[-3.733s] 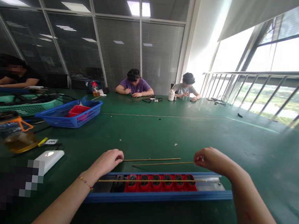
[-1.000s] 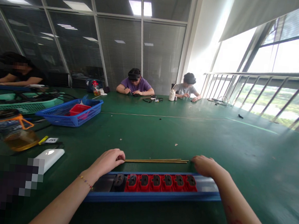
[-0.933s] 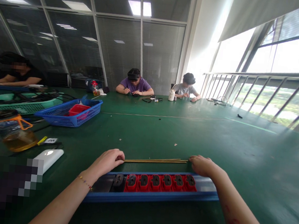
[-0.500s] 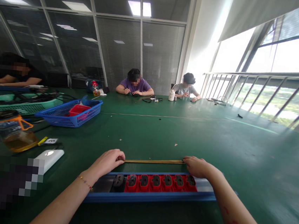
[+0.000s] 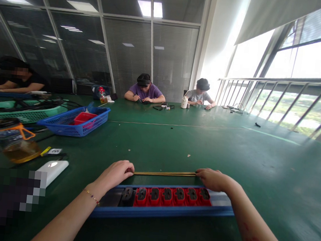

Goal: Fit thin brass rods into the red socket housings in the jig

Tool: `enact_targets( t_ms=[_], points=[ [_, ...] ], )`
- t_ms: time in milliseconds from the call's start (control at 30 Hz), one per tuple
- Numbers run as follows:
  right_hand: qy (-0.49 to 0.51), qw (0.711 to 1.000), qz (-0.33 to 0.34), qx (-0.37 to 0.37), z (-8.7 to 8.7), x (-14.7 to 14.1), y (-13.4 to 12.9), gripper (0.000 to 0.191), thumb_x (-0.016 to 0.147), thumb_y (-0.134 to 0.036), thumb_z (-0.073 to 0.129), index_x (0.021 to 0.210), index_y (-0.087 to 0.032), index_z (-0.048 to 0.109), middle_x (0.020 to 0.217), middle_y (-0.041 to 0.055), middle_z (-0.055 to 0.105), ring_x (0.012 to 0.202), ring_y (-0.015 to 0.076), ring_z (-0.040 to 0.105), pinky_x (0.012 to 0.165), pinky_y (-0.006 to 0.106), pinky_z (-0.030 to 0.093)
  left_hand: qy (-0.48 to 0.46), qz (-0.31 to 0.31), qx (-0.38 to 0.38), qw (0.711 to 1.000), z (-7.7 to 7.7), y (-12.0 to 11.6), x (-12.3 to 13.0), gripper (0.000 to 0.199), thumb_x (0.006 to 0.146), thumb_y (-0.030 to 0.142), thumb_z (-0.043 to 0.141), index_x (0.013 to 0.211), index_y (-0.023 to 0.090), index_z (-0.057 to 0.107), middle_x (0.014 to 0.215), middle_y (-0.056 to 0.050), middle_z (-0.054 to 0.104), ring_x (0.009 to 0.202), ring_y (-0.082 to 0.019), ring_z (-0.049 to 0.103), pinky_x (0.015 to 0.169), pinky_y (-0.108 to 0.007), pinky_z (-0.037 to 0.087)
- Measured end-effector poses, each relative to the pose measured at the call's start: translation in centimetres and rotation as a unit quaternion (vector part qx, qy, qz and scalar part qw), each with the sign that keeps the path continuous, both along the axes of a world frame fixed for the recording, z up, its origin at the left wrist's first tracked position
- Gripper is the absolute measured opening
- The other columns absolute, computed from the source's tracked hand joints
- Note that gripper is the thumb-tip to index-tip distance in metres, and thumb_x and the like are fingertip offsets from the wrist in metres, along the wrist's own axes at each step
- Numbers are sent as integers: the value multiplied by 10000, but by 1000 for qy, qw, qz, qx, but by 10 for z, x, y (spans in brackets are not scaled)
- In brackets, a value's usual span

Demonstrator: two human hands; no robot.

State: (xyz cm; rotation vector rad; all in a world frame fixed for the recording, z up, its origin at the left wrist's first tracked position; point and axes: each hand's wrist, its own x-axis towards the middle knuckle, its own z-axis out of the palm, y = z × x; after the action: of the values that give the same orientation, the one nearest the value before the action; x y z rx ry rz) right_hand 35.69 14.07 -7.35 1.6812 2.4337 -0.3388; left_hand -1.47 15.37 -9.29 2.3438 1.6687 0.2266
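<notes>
Thin gold-coloured rods (image 5: pixel 165 173) lie side by side, running left to right just behind a long blue tray (image 5: pixel 165 213). Closed round their left end is my left hand (image 5: pixel 121 171); my right hand (image 5: pixel 210 178) pinches the right end, its fingertips bent down by the tray's back edge. In the tray stands a row of several red holders (image 5: pixel 167 197) with dark inserts. One black piece (image 5: pixel 127 196) sits to the left of the red row. Both ends of the rods are hidden by my fingers.
On the green table (image 5: pixel 218 141), a blue basket (image 5: pixel 71 127) holds a red box. A green basket (image 5: pixel 22 113), a jar of amber liquid (image 5: pixel 23 151) and a white device (image 5: pixel 51 172) are at the left. People sit along the far side.
My right forearm has shifted slightly to the right. Both hands stay at the ends of the rods, and the tray has not visibly moved.
</notes>
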Motion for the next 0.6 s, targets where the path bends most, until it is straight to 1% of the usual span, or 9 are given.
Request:
enact_targets(
  t_ms=[67, 133, 167, 233, 267, 367, 500, 600],
  points=[
    [-14, 1000, -14, 10, -1, 1, 2, 324, 813, -258, 385, 1037, -237, 618, 1194, 86, 547, 1057, 290, 502, 808, 445, 396, 19, -9, 5, 1000, 2, -1, 1, 135, 763, 292, 510, 796, 236, 628, 863, -17, 619, 826, -162, 554, 735, -264, 402],
    [-19, 999, -34, 26, -3, 1, 4, 344, 805, -288, 410, 1103, -232, 573, 1203, 103, 537, 1078, 309, 480, 822, 476, 375, 40, -22, 16, 999, 4, -1, 3, 120, 764, 268, 510, 801, 243, 621, 875, -12, 619, 836, -164, 551, 752, -276, 393],
    [-9, 999, -36, 36, -3, -1, 5, 365, 802, -298, 423, 1143, -240, 539, 1214, 98, 529, 1091, 305, 469, 838, 474, 365, 50, -28, 24, 998, 4, -1, 3, 116, 765, 254, 505, 800, 246, 615, 871, -9, 618, 830, -164, 549, 750, -280, 390],
    [34, 998, -16, 49, -5, -4, 7, 397, 801, -307, 439, 1193, -261, 489, 1226, 71, 521, 1104, 273, 462, 878, 429, 355, 65, -40, 40, 996, 5, -1, 3, 115, 767, 230, 488, 789, 247, 600, 851, -2, 611, 814, -161, 542, 733, -279, 387],
    [62, 997, 4, 49, -6, -6, 8, 395, 803, -306, 441, 1193, -263, 488, 1218, 58, 527, 1099, 254, 468, 893, 395, 355, 69, -43, 45, 996, 5, -1, 3, 115, 765, 221, 480, 782, 244, 591, 841, -1, 606, 806, -160, 539, 720, -273, 387],
    [115, 991, 51, 40, -9, -10, 11, 347, 809, -299, 440, 1129, -230, 554, 1149, 57, 556, 1039, 224, 507, 891, 317, 375, 70, -41, 38, 996, 3, -1, 3, 107, 751, 200, 460, 758, 227, 563, 822, -4, 587, 774, -151, 532, 663, -249, 385],
    [123, 990, 59, 44, -11, -10, 13, 316, 796, -309, 471, 1074, -224, 593, 1073, 66, 565, 963, 212, 537, 852, 297, 402, 67, -36, 33, 997, -1, -1, 3, 96, 735, 163, 430, 717, 208, 512, 788, -6, 574, 731, -143, 532, 611, -238, 370],
    [129, 989, 54, 44, -11, -9, 13, 298, 782, -327, 498, 1042, -222, 600, 1038, 63, 572, 932, 205, 543, 825, 292, 415, 61, -29, 36, 997, -1, -2, 3, 79, 769, 182, 398, 748, 210, 468, 744, 0, 578, 677, -140, 539, 578, -238, 358]
  ],
)
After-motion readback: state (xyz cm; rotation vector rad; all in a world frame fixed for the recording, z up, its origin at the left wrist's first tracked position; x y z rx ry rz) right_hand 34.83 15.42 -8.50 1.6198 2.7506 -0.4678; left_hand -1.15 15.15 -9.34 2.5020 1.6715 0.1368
